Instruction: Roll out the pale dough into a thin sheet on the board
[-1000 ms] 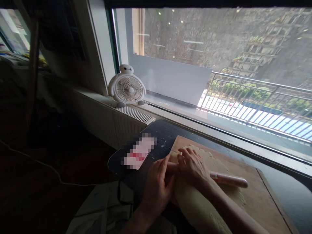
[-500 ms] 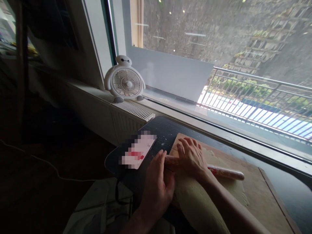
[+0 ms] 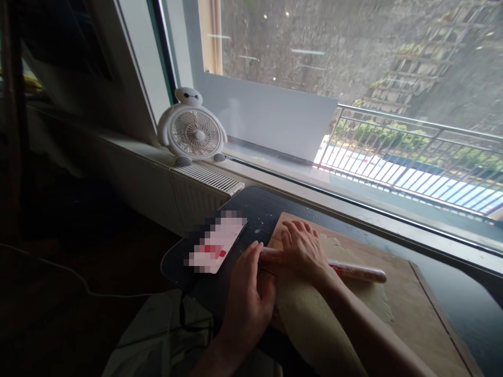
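Observation:
A rolling pin [image 3: 359, 271] lies across a thin sheet of pale dough [image 3: 310, 319] on a wooden board [image 3: 424, 319]. My right hand [image 3: 304, 248] is curled over the pin left of its middle, fingers bent down past its far side. At the pin's left end, my left hand [image 3: 249, 288] stands on edge with straight fingers and the thumb apart, its palm side against or very near the tip; the exact contact is hidden. Toward me the dough drapes past the board's near edge, partly behind my right forearm.
Left of the board, a phone [image 3: 220, 243] with a partly blurred screen lies on the dark table [image 3: 261, 201]. A white fan [image 3: 192, 131] stands on the radiator [image 3: 204, 180] by the window. A pale cable [image 3: 84, 283] runs along the dark left side.
The whole view has shifted slightly, so everything sits a little further left. Both hands keep about the same place on the rolling pin.

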{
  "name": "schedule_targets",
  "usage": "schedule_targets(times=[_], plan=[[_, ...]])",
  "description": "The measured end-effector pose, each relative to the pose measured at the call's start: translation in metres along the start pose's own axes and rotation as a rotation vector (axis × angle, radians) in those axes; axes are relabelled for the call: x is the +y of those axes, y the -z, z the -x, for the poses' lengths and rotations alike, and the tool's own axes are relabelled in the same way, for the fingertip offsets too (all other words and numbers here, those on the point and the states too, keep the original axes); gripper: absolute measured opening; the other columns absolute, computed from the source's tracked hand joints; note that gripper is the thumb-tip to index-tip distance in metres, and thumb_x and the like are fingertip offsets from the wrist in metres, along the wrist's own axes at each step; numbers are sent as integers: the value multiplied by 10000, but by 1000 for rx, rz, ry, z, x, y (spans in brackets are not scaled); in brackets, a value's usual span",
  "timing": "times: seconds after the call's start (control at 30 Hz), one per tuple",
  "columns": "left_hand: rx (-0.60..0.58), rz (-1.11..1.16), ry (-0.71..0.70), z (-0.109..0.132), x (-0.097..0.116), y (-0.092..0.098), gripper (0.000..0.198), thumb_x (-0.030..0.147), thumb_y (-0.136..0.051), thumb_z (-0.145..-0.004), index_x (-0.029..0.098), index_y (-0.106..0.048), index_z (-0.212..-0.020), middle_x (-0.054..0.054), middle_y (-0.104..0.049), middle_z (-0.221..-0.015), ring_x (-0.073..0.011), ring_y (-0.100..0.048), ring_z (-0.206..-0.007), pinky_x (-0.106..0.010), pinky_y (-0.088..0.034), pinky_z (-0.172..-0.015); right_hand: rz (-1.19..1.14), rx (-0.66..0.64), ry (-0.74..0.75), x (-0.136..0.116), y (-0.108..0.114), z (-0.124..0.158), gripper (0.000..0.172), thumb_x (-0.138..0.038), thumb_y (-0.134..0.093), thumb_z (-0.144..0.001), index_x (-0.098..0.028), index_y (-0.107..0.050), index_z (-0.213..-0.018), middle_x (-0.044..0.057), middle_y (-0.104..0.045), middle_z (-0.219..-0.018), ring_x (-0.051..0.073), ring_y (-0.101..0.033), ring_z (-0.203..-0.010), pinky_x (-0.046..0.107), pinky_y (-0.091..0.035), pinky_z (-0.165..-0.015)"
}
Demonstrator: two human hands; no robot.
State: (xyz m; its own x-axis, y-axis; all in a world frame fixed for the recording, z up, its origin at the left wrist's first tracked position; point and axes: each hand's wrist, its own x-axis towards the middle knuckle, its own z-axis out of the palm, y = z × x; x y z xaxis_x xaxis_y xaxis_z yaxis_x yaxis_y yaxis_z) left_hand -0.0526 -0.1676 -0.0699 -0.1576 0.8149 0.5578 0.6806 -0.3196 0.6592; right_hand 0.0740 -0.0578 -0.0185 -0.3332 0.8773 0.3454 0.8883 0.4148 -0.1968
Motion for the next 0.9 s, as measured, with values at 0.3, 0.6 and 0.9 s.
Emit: schedule_targets(times=[0.3,0.6,0.9], plan=[[53,-8,-27,-1,-1,-1,583,181,-495,-818,179,-273,-1357,-96,-351,-1389,-217,-307,-1296,-411,-293,-1069,-29,100,-66,22,6,-27,309,-310,-314,-899,-216,-579,-1025,74,-555,-1022,187,-482,-945,287,-340,-782],[-22,15,-60,-4,3,-2,544,173,-497,-814,207,-335,-1332,-84,-420,-1326,-209,-396,-1233,-389,-349,-1034,101,203,-205,111,27,70,433,-440,-283,-906,-202,-524,-636,-7,-528,-599,119,-422,-538,257,-242,-550],[-63,-261,-73,42,-31,83,363,360,-565,-803,249,-539,-1148,-40,-562,-1040,-184,-579,-955,-282,-506,-805,-74,71,105,4,9,30,495,-428,-206,-936,-199,-483,-596,-18,-536,-597,89,-398,-515,251,-211,-540]])
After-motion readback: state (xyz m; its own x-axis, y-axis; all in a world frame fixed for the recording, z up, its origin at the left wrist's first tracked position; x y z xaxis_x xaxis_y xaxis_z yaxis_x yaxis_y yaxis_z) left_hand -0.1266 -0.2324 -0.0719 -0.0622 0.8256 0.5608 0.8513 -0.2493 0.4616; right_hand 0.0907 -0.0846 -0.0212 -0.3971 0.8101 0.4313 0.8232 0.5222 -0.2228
